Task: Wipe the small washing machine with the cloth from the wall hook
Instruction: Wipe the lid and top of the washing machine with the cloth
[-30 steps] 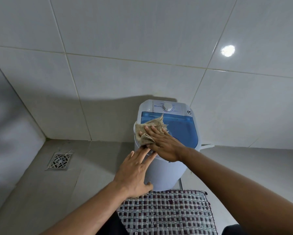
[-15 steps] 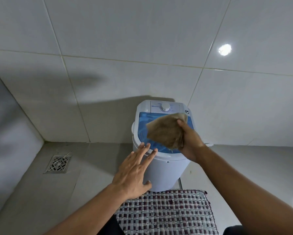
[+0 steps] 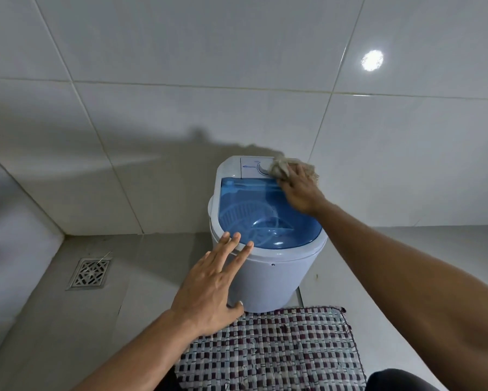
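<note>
The small white washing machine [image 3: 271, 280] with a see-through blue lid [image 3: 268, 210] stands on the floor against the tiled wall. My right hand [image 3: 300, 190] presses a bunched tan cloth [image 3: 281, 168] onto the white control panel at the machine's back right, covering most of the dial. My left hand [image 3: 211, 286] lies flat and spread against the machine's front left side, its fingertips reaching the lid's rim. It holds nothing.
A checked woven mat [image 3: 271, 351] lies on the floor in front of the machine. A metal floor drain [image 3: 89, 273] sits to the left near the corner. Tiled walls close in behind and on the left.
My right hand lifted the cloth off the lid's front left, carried it across the lid and set it down on the control panel at the back right. My left hand stayed on the machine's side.
</note>
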`<state>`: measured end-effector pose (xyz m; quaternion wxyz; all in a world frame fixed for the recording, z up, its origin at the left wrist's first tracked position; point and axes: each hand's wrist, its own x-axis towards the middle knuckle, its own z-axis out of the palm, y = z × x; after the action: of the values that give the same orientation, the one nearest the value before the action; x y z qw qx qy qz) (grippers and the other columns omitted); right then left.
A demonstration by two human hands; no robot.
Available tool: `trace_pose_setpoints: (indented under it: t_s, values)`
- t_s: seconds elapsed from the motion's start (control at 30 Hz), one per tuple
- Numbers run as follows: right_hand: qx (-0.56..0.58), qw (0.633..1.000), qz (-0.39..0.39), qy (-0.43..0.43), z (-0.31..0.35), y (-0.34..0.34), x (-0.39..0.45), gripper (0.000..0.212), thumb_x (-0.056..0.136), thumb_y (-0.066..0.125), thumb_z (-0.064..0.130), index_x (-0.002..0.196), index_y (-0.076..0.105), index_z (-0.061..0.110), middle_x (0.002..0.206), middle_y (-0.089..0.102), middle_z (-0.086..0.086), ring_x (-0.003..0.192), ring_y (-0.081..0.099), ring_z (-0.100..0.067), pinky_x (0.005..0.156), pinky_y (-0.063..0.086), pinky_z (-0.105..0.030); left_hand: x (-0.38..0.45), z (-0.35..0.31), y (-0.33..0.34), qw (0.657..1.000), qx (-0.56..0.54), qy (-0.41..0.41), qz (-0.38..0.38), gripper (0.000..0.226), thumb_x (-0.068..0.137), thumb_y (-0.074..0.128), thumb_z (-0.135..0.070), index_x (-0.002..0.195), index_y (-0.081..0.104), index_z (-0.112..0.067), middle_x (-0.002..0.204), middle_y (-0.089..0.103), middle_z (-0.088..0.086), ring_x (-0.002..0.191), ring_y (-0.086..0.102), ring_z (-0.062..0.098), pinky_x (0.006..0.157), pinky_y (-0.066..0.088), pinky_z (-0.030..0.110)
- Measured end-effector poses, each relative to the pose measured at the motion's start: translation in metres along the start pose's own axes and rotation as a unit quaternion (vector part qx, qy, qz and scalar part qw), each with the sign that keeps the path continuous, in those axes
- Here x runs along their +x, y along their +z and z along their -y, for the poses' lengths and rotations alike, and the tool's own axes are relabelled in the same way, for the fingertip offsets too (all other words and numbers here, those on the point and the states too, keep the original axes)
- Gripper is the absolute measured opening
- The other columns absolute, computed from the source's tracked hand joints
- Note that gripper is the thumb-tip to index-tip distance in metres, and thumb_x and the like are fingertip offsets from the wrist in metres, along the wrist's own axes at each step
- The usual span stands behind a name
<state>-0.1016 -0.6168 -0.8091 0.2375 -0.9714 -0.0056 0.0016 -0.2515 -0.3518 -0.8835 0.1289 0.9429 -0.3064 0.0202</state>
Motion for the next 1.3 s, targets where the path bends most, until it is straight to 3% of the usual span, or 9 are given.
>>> trace_pose_setpoints:
  t_s: [0.07, 0.13, 0.27, 0.97, 1.03, 1.1, 1.17, 1.23, 1.3]
  values:
    - [-0.079, 0.995, 0.045, -0.031, -0.009, 0.015, 0.001, 0.060, 0.108, 0.027, 0.043, 0.163, 0.004, 0.031, 0.173, 0.002, 0.000, 0.159, -0.008, -0.029, 0.128, 0.000, -0.052, 0.001, 0.000, 0.001, 1.000, -0.006, -0.002, -0.004, 0.121, 0.085, 0.068, -0.056, 0.157, -0.028, -0.042, 0.169, -0.032, -0.010, 0.156, -0.026, 0.011, 0.130, 0.014, 0.044]
    - [-0.114, 0.989, 0.064, -0.065, -0.014, 0.018, -0.003, 0.060, 0.108, 0.023, 0.048, 0.162, -0.002, 0.035, 0.172, -0.005, 0.005, 0.158, -0.014, -0.024, 0.127, -0.004, -0.052, 0.001, 0.000, 0.002, 1.000, -0.005, -0.002, -0.005, 0.119, 0.085, 0.067, -0.057, 0.158, -0.026, -0.042, 0.170, -0.030, -0.010, 0.156, -0.025, 0.012, 0.130, 0.014, 0.046]
    - [-0.139, 0.979, 0.096, -0.113, -0.019, 0.015, -0.019, 0.058, 0.108, 0.022, 0.048, 0.160, -0.004, 0.042, 0.171, -0.007, 0.010, 0.158, -0.015, -0.019, 0.128, -0.005, -0.047, 0.001, 0.001, 0.002, 1.000, -0.011, -0.003, -0.022, 0.115, 0.084, 0.066, -0.061, 0.162, -0.014, -0.040, 0.174, -0.017, -0.006, 0.159, -0.016, 0.015, 0.128, 0.019, 0.052]
    - [-0.089, 0.975, 0.150, -0.141, 0.013, 0.022, -0.102, 0.058, 0.110, 0.026, 0.041, 0.162, 0.002, 0.030, 0.171, -0.002, 0.010, 0.154, -0.016, -0.006, 0.129, -0.007, -0.037, 0.004, 0.002, -0.004, 1.000, 0.018, -0.003, 0.017, 0.113, 0.084, 0.061, -0.070, 0.163, -0.014, -0.037, 0.174, -0.018, -0.003, 0.158, -0.020, 0.018, 0.125, 0.002, 0.049]
    - [-0.057, 0.977, 0.166, -0.117, 0.021, 0.013, -0.113, 0.056, 0.110, 0.027, 0.042, 0.162, 0.011, 0.031, 0.169, 0.003, 0.011, 0.151, -0.009, 0.000, 0.126, -0.006, -0.029, 0.005, 0.002, -0.004, 1.000, 0.018, -0.004, 0.020, 0.112, 0.084, 0.058, -0.073, 0.163, -0.013, -0.038, 0.174, -0.018, -0.003, 0.158, -0.021, 0.017, 0.127, 0.003, 0.050]
    - [0.014, 0.984, 0.165, -0.069, 0.025, 0.005, -0.123, 0.051, 0.109, 0.030, 0.046, 0.158, 0.031, 0.032, 0.167, 0.028, 0.008, 0.153, 0.020, -0.009, 0.123, 0.014, -0.034, 0.005, 0.003, -0.005, 1.000, 0.018, -0.005, 0.021, 0.109, 0.085, 0.054, -0.075, 0.163, -0.013, -0.038, 0.174, -0.018, -0.004, 0.158, -0.022, 0.016, 0.127, 0.003, 0.050]
    - [0.167, 0.973, 0.158, -0.034, 0.021, 0.003, -0.126, 0.044, 0.108, 0.035, 0.045, 0.144, 0.051, 0.026, 0.136, 0.059, 0.006, 0.124, 0.053, -0.010, 0.109, 0.036, -0.034, 0.004, 0.002, -0.006, 1.000, 0.011, -0.007, 0.019, 0.108, 0.085, 0.052, -0.077, 0.163, -0.013, -0.039, 0.174, -0.018, -0.005, 0.158, -0.022, 0.015, 0.128, 0.003, 0.051]
    - [0.331, 0.933, 0.144, -0.009, 0.013, 0.004, -0.123, 0.044, 0.107, 0.039, 0.043, 0.142, 0.055, 0.021, 0.132, 0.062, 0.009, 0.120, 0.057, -0.004, 0.108, 0.042, -0.028, 0.004, 0.001, -0.007, 1.000, 0.002, -0.007, 0.019, 0.108, 0.085, 0.051, -0.078, 0.162, -0.014, -0.040, 0.173, -0.019, -0.006, 0.158, -0.023, 0.015, 0.128, 0.001, 0.050]
    - [0.500, 0.858, 0.099, 0.069, 0.001, -0.002, -0.115, 0.046, 0.105, 0.046, 0.041, 0.141, 0.058, 0.015, 0.140, 0.064, -0.004, 0.133, 0.057, -0.020, 0.115, 0.041, -0.038, 0.004, 0.001, -0.006, 1.000, 0.001, -0.007, 0.015, 0.109, 0.085, 0.050, -0.079, 0.161, -0.017, -0.040, 0.173, -0.021, -0.008, 0.157, -0.024, 0.014, 0.128, 0.000, 0.050]
